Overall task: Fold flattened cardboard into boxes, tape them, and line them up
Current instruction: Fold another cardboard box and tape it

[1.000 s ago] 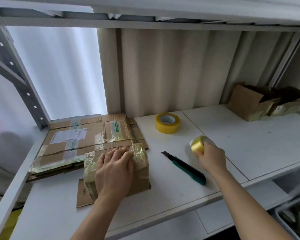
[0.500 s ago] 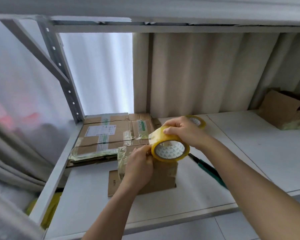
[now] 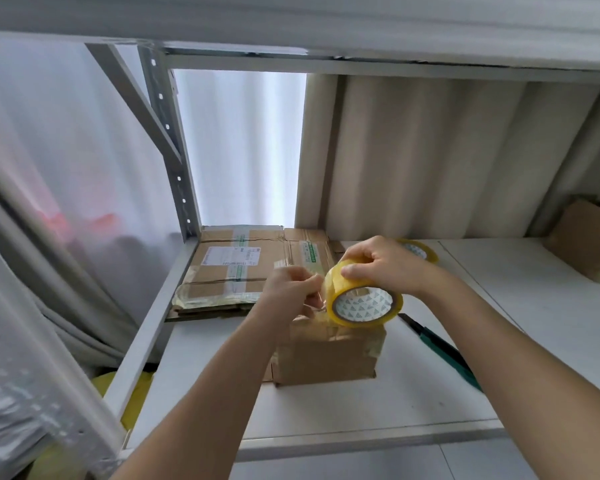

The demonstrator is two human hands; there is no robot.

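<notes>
The white shelf (image 3: 361,414), smooth and matte, carries a stack of flattened cardboard (image 3: 236,268) at its back left, creased and label-stuck. The small brown box (image 3: 326,355), earlier pressed flat-handed, is now released in front of that stack, its top wrinkled with old film. The glossy yellow tape roll (image 3: 364,299), fetched from the right, is gripped above the box by the right hand (image 3: 381,265). Its free end is pinched by the left hand (image 3: 291,289), so taping is judged about to begin. A green cutter (image 3: 444,351) lies just right.
</notes>
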